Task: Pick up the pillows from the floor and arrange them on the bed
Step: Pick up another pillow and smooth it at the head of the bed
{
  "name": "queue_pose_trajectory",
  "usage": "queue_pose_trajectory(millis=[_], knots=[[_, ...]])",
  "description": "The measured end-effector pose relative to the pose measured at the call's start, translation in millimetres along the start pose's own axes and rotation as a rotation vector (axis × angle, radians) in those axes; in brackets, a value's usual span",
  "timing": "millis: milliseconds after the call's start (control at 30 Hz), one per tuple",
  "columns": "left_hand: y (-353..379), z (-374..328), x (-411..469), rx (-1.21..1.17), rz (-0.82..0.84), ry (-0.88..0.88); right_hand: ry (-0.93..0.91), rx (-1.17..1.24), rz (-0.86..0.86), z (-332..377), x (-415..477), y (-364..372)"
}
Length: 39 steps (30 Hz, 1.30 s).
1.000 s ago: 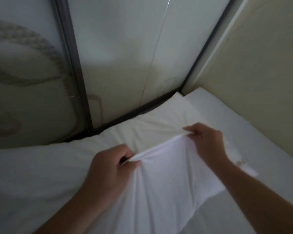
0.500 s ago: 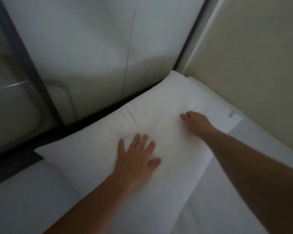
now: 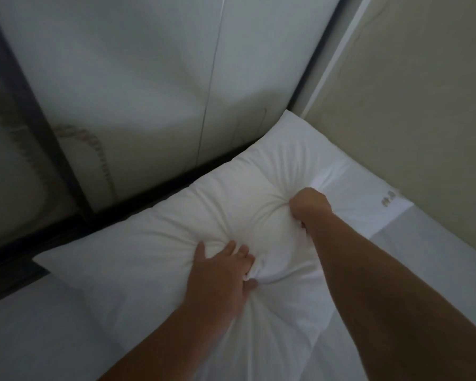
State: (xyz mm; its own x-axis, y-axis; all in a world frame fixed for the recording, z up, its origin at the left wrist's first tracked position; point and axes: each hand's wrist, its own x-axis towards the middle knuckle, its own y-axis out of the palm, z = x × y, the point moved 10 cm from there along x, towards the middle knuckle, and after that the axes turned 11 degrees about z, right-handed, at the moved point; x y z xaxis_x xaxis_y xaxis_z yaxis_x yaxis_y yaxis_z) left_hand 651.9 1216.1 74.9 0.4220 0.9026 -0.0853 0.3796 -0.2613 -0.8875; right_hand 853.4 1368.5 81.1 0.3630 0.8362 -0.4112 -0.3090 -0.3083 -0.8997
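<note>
Describer: Dim bedroom corner, seen from above by the person at work. At far left a dark frame post (image 3: 25, 111) slants upward. Beside it stands a pale panel wall (image 3: 149, 78) with a thin vertical seam.

Listener: Where is the bed?

Describer: Low in the view. The bed (image 3: 39, 339), covered in a white sheet, spreads across the bottom. Its head meets a dark rail (image 3: 149, 199) at the foot of the panel wall.

Listener: And the pillow?

Describer: One white pillow (image 3: 162, 243) lies flat on the bed at its head, with its long edge just beside the dark rail. Its far corner is tucked into the corner of the room.

Listener: What are the hands doing?

Describer: Two bare forearms reach in from the bottom edge. The left hand (image 3: 220, 273) sits near the pillow's middle, fingers curled into the cover and thumb under a bunched fold, clamped on the pillow. To its right and farther up, the right hand (image 3: 311, 204) is a tight fist gripping another gather of the same cover. Creases fan out from both grips.

Listener: Anything further right?

Describer: A small dark mark (image 3: 388, 200) shows on the white cloth near the right hand, too blurred to read. Past it a beige wall (image 3: 423, 92) rises along the bed's right side.
</note>
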Motion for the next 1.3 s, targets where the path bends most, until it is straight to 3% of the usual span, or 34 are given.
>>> queue_pose_trajectory(millis=[167, 267, 400, 467, 500, 600, 667, 967, 1200, 1300], knots=[[-51, -25, -17, -0.120, -0.297, 0.080, -0.071, 0.098, -0.244, -14, -29, -68], [-84, -59, -12, -0.142, -0.402, 0.187, -0.102, 0.266, -0.432, -32, -39, -120], [-106, -84, 15, -0.087, -0.502, 0.272, -0.117, 0.348, -0.543, -57, -31, -153], [-85, -74, 45, -0.161, -0.351, 0.181, -0.109, 0.379, -0.525, -68, -13, -155], [-60, -66, 62, -0.175, -0.188, 0.124, -0.094, 0.403, -0.463, -72, 1, -146], [16, -50, 90, -0.040, 0.192, 0.108, -0.057, 0.356, -0.103, -79, 45, -73], [43, -46, 99, -0.063, 0.279, 0.096, -0.103, 0.240, 0.013, -80, 63, -31], [76, -106, 107, -0.203, 0.117, 0.087, -0.399, 0.397, 0.117, -31, 103, -29], [69, -67, 128, -0.331, 0.303, 0.090, -0.267, 0.126, 0.045, -43, 101, -10], [15, -44, 120, -0.279, 0.114, 0.107, -0.174, -0.002, -0.075, -49, 76, -10]])
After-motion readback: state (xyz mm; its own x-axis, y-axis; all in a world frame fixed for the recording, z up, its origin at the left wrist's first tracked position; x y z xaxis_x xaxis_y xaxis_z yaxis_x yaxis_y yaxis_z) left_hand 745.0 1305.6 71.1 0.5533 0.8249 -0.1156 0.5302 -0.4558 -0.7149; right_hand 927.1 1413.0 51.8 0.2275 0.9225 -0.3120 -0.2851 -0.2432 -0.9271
